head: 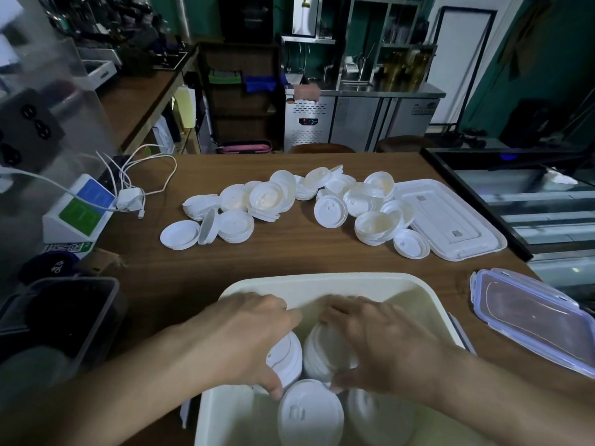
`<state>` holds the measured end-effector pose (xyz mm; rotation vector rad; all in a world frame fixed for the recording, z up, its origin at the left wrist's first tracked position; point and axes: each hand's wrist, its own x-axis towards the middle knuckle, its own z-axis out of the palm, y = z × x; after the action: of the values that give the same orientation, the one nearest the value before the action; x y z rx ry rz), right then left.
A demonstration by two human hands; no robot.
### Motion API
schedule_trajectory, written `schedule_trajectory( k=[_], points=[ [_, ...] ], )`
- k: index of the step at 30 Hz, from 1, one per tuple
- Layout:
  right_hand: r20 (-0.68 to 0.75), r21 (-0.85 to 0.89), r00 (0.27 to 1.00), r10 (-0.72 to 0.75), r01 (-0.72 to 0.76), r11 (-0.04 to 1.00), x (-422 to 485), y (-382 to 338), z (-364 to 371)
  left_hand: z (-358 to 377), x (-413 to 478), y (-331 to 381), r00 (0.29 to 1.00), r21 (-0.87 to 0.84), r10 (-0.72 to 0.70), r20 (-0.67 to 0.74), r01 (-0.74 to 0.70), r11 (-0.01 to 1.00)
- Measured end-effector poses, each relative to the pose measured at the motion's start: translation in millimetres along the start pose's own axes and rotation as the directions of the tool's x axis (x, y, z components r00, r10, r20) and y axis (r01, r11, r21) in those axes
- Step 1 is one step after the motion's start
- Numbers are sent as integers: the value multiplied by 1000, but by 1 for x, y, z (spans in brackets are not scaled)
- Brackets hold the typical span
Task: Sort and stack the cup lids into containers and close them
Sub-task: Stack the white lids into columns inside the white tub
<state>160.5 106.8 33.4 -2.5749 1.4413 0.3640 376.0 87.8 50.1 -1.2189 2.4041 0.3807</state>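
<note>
While both grips sit inside the cream container [322, 281] at the near table [322, 259] edge, each is curled round its own stack. The left grip [244, 336] has its fingers wrapped over the left lid stack [288, 358] with the thumb down at its near side. The right grip [376, 342] is curled the same way over the right lid stack [322, 352], thumb tip at its near edge. The 2 stacks stand side by side, touching or nearly so, fingertips of both grips meeting above them. 2 more lid stacks lie nearer the camera in the same container: a front lid [310, 413] with a raised rectangular tab, and a blurred one [376, 416] to its right.

Farther out on the table, loose cup lids [289, 201] lie spread in a heap, some stacked, some tipped on edge. At the heap's right end lies a white rectangular container cover [450, 217], a few lids overlapping its left rim. A clear cover with a bluish rim [531, 317] lies at the right table edge.

At left are a dark bin [64, 317], a white stand with blue and green panels [80, 207] whose print is too blurred to read, white cables with a charger [130, 201], and a dark cap [48, 267] with a white emblem I can't read.
</note>
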Motion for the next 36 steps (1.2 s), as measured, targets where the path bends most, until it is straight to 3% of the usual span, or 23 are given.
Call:
schedule_trajectory(
  k=[9,24,32,36],
  points=[
    [55,167,996,74,-82,983,2,13,0,8,8,-9,998,-51,40,42,-37,998],
    [115,117,993,5,-19,993,6,6,5,0,19,2,992,1,-33,121,33,999],
    [-4,-35,999,-46,46,998,-2,6,-4,-3,7,4,999,84,41,23,-43,996],
    [-43,-7,998,-40,39,999,-4,8,-11,2,0,2,994,100,86,-64,-79,992]
  ],
)
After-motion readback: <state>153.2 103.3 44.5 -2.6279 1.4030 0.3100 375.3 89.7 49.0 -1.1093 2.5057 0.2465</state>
